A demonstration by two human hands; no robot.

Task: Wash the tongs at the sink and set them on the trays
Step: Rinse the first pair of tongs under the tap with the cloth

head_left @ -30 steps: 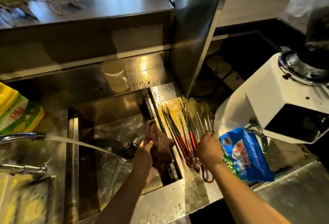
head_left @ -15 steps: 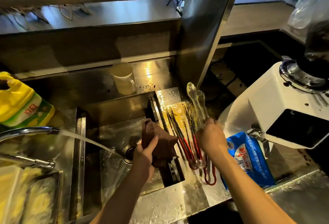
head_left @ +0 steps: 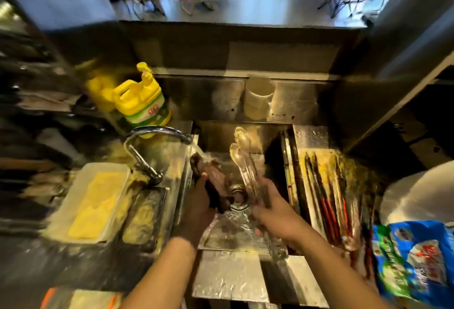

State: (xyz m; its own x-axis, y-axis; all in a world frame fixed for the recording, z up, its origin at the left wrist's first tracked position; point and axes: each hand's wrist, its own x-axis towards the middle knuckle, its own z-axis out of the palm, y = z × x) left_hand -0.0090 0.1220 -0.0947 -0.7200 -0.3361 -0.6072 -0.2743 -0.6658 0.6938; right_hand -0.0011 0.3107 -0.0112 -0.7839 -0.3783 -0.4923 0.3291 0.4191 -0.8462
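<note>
Tongs over the sink, cloth under the tap

Right hand [head_left: 275,212] is wrapped around a clear pair of tongs [head_left: 243,161] held over the sink [head_left: 233,232], tips pointing away. Left hand [head_left: 201,200] grips a brown cloth [head_left: 213,178] right where the faucet [head_left: 152,136] stream lands. More tongs [head_left: 326,195] lie on the surface to the right.

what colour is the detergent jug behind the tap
Yellow, with a white and green label band; the detergent jug shows in the head view, the only one.
</note>
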